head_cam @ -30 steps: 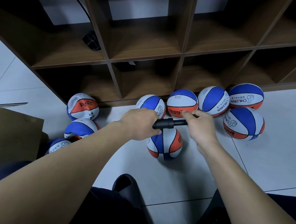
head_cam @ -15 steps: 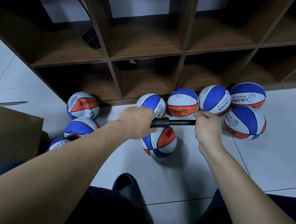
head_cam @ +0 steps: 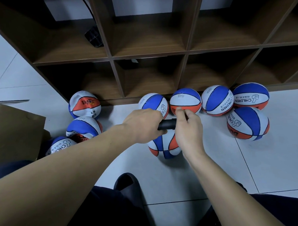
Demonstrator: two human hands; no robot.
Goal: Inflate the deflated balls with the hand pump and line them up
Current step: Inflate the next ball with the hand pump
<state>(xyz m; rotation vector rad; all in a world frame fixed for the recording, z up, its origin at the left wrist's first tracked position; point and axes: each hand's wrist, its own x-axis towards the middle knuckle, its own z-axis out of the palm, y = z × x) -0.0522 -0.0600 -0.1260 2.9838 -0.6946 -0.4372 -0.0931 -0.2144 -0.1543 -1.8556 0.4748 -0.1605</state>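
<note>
Pump barrel [head_cam: 167,124]: matt black plastic. Shelf unit [head_cam: 148,52]: dark wood-grain, dull finish. Floor [head_cam: 268,158]: smooth pale tile, faint sheen; box [head_cam: 14,130]: plain brown cardboard.

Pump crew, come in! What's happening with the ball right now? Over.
Left hand grips black hand pump. Right hand grips its handle end. Blue, white and orange ball under pump, on white floor tiles. Nothing in the way.

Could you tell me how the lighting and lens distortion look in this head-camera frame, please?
Head view: soft, even light, faint shadow under the ball being pumped; lower shelf cubbies fall into deep shade; wide-angle lens bows the shelf edges outward; no glare; both forearms loom large near the bottom.
</note>
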